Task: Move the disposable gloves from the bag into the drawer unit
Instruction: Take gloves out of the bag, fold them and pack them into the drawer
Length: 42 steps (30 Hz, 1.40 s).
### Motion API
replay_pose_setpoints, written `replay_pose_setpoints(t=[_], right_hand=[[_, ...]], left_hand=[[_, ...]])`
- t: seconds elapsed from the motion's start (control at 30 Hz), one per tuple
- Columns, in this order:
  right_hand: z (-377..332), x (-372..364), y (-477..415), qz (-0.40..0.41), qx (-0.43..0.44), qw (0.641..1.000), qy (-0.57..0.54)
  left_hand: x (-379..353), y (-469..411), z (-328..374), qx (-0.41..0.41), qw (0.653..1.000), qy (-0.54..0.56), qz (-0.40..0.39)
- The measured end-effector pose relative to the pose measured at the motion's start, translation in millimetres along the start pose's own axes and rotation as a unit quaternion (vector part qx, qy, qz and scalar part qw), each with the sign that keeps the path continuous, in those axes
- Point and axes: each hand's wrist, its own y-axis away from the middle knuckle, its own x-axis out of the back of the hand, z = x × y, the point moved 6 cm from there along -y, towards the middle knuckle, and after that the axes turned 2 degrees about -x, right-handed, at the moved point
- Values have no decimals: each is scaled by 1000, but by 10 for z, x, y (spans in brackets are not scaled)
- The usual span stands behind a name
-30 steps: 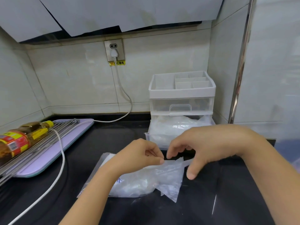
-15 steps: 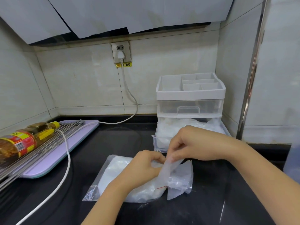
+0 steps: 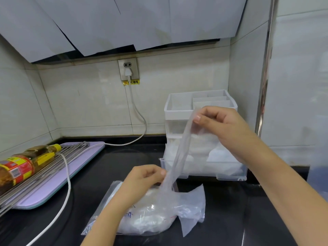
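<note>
Right hand (image 3: 218,125) pinches one glove (image 3: 181,153), stretched up from bag (image 3: 159,219), near centre. Left hand (image 3: 143,178), fingers curled, apparently restrains bag mouth. Recommend lifting clear before lowering into open drawer (image 3: 204,173), far right.

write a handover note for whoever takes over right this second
Right hand: pinches the top end of one glove, raised in front of the unit.
Left hand: pinches the same glove lower down, just above the bag.
The bag lies on the counter with more gloves inside.
Bottom drawer is pulled open and holds a pile of gloves.
Done: some gloves are in the drawer.
Left: drop this glove in, then move the rest from the bag.
</note>
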Motion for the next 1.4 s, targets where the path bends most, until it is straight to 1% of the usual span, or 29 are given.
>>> replay_pose_setpoints(t=[0.07, 0.17, 0.23, 0.3, 0.4, 0.5, 0.57, 0.6, 0.7, 0.77, 0.83, 0.9, 0.97, 1.03, 1.1, 1.2, 1.23, 1.33, 1.4], right_hand=[[12, 63, -17, 29, -11, 999, -20], [12, 90, -32, 35, -25, 999, -6], [11, 71, -21, 22, -39, 998, 36], [25, 49, -16, 15, -52, 996, 75], [48, 75, -22, 32, -48, 990, 127], [107, 194, -55, 78, -47, 985, 148], [155, 336, -71, 120, -60, 980, 148], [173, 411, -73, 141, -65, 976, 154], [225, 605, -67, 189, -74, 957, 206], [325, 666, -73, 189, -102, 946, 243], [478, 687, -94, 168, -134, 928, 306], [625, 693, -110, 140, -164, 888, 406], [720, 673, -97, 115, -190, 836, 501], [778, 628, -80, 89, -213, 800, 554], [835, 605, -62, 65, -241, 777, 578], [889, 642, -40, 64, -271, 759, 588], [882, 650, -37, 68, -275, 759, 586], [814, 668, -31, 85, -259, 770, 577], [756, 606, -63, 61, -213, 791, 570]], left_hand=[[52, -2, 75, 13, 998, 59, 11], [47, 20, 335, -16, 995, 97, 14], [-36, 37, 561, -59, 997, 49, -9], [-160, 16, 723, -79, 996, 13, -49], [-340, -58, 872, -77, 993, 20, -92], [-403, -163, 869, -47, 992, -25, -118], [-317, -250, 811, -23, 993, -62, -97], [-252, -293, 787, -14, 994, -63, -89], [-46, -454, 750, 18, 997, 10, -76], [85, -617, 724, 44, 996, 63, -42], [161, -768, 724, 62, 996, 61, 9], [176, -899, 763, 63, 995, 30, 75], [158, -1016, 804, 38, 990, -27, 130], [92, -1135, 807, 7, 984, -102, 145], [-14, -1220, 788, -5, 978, -159, 132], [-192, -1289, 739, -8, 969, -226, 97], [-242, -1293, 712, -1, 964, -254, 83], [-353, -1334, 602, 23, 950, -308, 42], [-382, -1353, 568, 28, 945, -326, 19]])
